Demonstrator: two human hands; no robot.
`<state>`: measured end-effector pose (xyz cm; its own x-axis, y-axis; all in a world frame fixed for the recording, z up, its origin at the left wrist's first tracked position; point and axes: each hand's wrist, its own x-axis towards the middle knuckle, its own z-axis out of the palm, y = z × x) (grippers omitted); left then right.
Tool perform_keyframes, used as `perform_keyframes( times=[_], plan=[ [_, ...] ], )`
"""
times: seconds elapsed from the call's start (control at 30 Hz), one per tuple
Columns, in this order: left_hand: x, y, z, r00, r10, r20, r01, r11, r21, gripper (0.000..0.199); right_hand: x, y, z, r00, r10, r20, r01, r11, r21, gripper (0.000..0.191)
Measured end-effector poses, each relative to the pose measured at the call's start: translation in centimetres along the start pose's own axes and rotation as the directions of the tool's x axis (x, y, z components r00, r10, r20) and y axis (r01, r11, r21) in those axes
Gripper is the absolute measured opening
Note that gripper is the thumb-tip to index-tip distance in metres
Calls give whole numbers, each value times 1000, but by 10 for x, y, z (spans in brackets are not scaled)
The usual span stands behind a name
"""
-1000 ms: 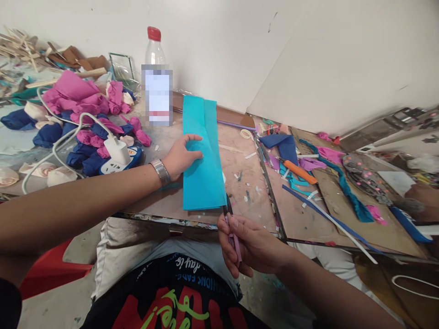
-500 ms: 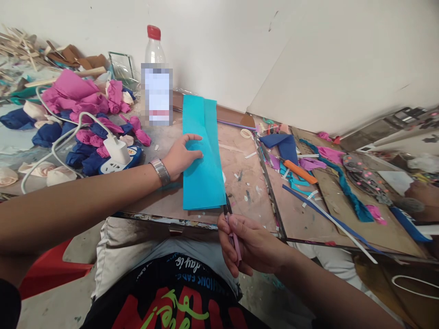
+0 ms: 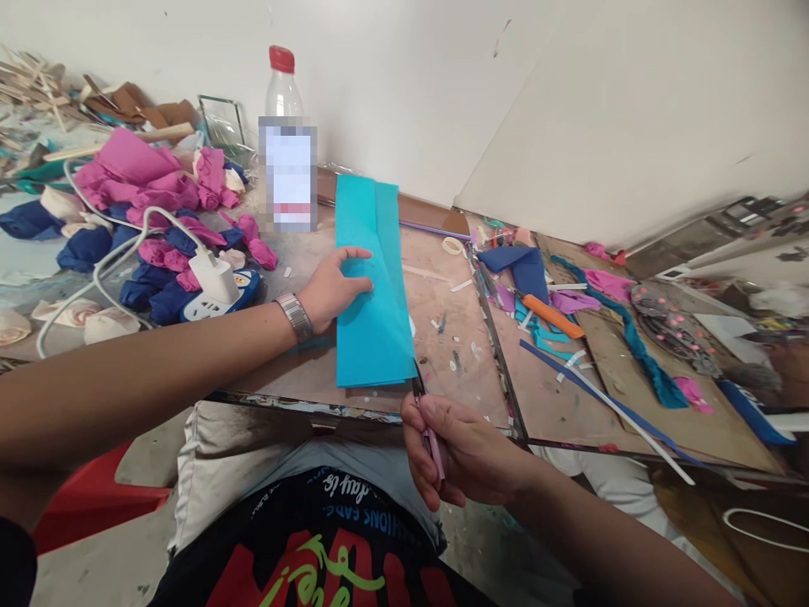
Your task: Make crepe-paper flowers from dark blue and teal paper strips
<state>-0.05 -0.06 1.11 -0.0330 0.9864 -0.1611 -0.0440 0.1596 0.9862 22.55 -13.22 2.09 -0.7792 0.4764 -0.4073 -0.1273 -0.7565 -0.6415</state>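
A folded strip of bright blue paper [image 3: 372,337] lies lengthwise on the table, its lower end close to the front edge. My left hand [image 3: 334,291] rests on the paper's left side, thumb and fingers apart and curved over its surface. Below the paper's lower right corner, my right hand [image 3: 455,447] is closed around scissors [image 3: 432,447] with pink handles. Their dark blades point up at that corner, with the tips at the paper's edge. Part of the handles is hidden by my fingers.
Pink, navy and cream paper flowers [image 3: 139,177] crowd the left, beside a power strip with a white charger [image 3: 215,276]. A red-capped bottle [image 3: 282,84] stands behind a pixelated phone. On the right lie an orange-handled tool [image 3: 553,316], paper strips and cardboard [image 3: 613,371].
The scissor blades have come closer together at the paper's lower right corner. My left hand and the paper have stayed in place.
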Motion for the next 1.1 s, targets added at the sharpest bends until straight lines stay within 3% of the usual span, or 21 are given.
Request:
perform_keyframes(
  times=[1.1],
  plan=[
    [-9,4,4,1000,-8,30,8,1000,-17,58,3,-2,2,996,-17,-85,17,1000,-4,44]
  ],
)
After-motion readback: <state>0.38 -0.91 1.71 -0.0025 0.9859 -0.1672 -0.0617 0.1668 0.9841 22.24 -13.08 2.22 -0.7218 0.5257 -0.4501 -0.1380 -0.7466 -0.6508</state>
